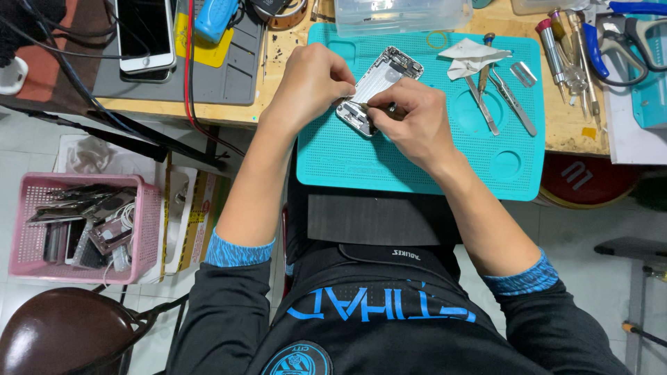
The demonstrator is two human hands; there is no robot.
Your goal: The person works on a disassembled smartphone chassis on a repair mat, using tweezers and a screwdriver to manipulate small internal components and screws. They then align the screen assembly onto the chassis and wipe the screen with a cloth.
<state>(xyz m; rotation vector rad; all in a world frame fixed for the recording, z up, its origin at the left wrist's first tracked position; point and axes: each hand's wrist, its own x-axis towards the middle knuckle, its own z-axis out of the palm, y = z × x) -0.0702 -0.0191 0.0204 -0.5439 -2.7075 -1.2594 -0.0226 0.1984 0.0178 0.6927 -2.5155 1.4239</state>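
An opened silver phone housing [381, 82] lies tilted on a teal work mat [361, 160]. My left hand [310, 82] grips the housing's left edge and steadies it. My right hand [410, 118] is closed on a small thin tool whose tip sits at the housing's lower end; the tool is mostly hidden by my fingers. Both forearms reach in from below, sleeves pushed up.
Tweezers [511, 101], a crumpled white wipe [469, 59] and a small blade lie on the mat's right. Screwdrivers [563, 59] and blue-handled pliers sit further right. A white phone [144, 33] lies on a grey mat. A pink basket [31, 239] of phone parts stands on the floor.
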